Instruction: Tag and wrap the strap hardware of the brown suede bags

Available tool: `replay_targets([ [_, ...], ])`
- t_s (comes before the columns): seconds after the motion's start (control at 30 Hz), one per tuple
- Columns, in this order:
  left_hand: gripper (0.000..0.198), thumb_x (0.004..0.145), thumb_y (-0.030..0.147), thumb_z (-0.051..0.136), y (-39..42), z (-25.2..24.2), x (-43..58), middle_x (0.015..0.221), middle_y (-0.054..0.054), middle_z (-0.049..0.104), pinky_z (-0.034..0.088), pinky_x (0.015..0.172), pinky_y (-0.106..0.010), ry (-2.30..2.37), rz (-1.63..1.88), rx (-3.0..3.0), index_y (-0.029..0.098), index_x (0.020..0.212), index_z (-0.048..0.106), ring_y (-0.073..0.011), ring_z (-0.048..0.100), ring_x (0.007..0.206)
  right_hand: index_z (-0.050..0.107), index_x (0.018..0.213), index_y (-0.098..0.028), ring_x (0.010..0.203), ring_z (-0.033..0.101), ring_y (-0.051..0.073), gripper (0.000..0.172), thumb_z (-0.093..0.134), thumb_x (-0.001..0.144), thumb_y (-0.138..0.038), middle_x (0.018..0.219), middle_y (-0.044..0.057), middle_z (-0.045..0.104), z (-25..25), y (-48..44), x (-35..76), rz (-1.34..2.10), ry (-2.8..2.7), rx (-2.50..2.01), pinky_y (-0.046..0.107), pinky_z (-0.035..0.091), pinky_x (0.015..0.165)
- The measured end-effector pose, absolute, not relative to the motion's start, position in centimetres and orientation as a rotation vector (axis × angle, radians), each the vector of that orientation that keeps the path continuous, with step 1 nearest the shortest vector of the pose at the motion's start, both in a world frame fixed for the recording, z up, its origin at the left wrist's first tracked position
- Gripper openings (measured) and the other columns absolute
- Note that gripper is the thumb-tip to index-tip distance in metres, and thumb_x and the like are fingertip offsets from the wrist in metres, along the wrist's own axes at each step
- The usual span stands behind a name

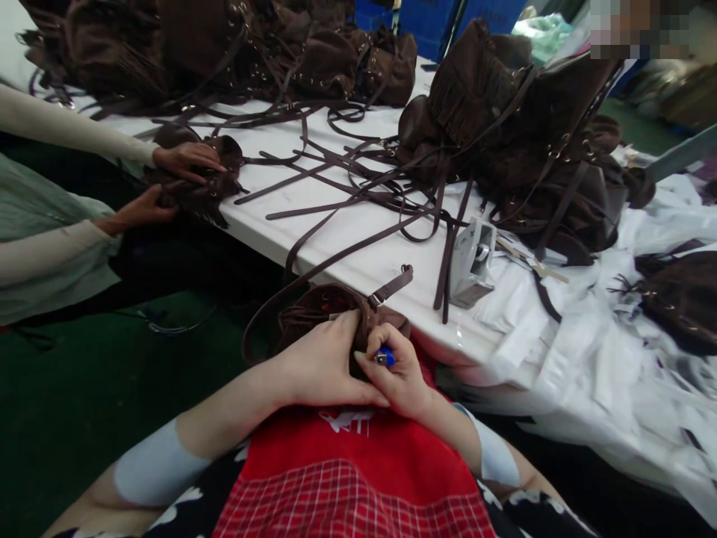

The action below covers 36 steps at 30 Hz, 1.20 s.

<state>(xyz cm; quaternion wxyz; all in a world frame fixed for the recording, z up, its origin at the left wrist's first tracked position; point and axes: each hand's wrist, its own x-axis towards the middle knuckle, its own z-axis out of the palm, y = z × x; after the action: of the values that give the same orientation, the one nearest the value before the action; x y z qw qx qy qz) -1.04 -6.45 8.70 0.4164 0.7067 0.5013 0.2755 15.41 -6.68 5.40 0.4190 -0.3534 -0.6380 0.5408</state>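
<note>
A dark brown bag point(314, 314) with a strap and buckle rests against the table's front edge, close to my red apron. My left hand point(330, 366) is wrapped over the bag's near side, its fingertips partly hidden in the brown material. My right hand point(400, 373) is closed around a small blue lighter point(385, 357), whose metal end faces up. The two hands nearly meet at the bag's opening. A long brown strap point(314, 269) loops from the bag across the table.
Brown fringed bags lie piled on the white table point(314, 217), with loose straps trailing over it. A grey tape dispenser point(473, 261) stands to the right, beside white plastic wrapping point(538, 359). At left, a co-worker's hands point(187, 161) handle another brown bag. Blue crates point(429, 26) stand behind.
</note>
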Motion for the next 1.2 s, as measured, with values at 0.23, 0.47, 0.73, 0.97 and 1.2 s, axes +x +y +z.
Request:
replay_targets([
  [0.23,0.037,0.068,0.017,0.073,-6.4,7.7,-1.8,0.100,-0.006,0.071,0.050,0.081,-0.032,1.137,0.704,1.730,0.021,0.104,0.066,-0.0258,0.067,0.089,0.050,0.081,-0.021,0.062,0.046,0.012,0.014,0.061,0.084,-0.029,0.073,-0.002,0.052,7.5,-5.9,17.9,1.363,-1.705,-0.876,0.024,0.039,0.056],
  [0.47,0.040,0.082,0.019,0.064,-5.8,9.3,-3.1,0.119,-0.008,0.070,0.045,0.102,-0.041,1.061,0.626,1.726,0.023,0.122,0.064,-0.0299,0.063,0.112,0.046,0.136,-0.024,0.057,0.047,0.013,0.055,0.058,0.083,-0.021,0.067,-0.005,0.049,7.2,-2.3,19.4,0.862,-1.784,-1.236,0.027,0.042,0.059],
  [0.73,0.025,0.087,0.021,0.059,-6.2,9.3,-3.6,0.103,-0.007,0.074,0.050,0.089,-0.033,1.092,0.709,1.650,0.022,0.109,0.071,-0.0278,0.066,0.098,0.066,0.104,-0.021,0.072,0.061,0.018,0.026,0.060,0.079,-0.026,0.087,0.003,0.069,6.0,-0.2,19.5,0.809,-1.876,-1.351,0.028,0.047,0.070],
  [0.97,0.017,0.086,0.023,0.061,-5.9,8.4,-4.5,0.097,-0.007,0.072,0.045,0.088,-0.029,1.311,0.803,1.672,0.020,0.098,0.073,-0.0251,0.064,0.091,0.068,0.086,-0.020,0.055,0.053,0.013,0.016,0.068,0.078,-0.034,0.065,-0.001,0.063,6.1,-1.6,20.3,0.805,-1.969,-1.402,0.024,0.038,0.055],
  [1.2,0.023,0.093,0.030,0.053,-6.1,7.7,-3.3,0.098,-0.008,0.071,0.048,0.087,-0.030,1.342,0.933,1.531,0.018,0.103,0.069,-0.0229,0.066,0.092,0.066,0.076,-0.018,0.054,0.047,0.011,0.024,0.068,0.082,-0.041,0.059,-0.002,0.056,5.8,-2.8,19.6,1.265,-1.917,-1.247,0.023,0.034,0.052],
])
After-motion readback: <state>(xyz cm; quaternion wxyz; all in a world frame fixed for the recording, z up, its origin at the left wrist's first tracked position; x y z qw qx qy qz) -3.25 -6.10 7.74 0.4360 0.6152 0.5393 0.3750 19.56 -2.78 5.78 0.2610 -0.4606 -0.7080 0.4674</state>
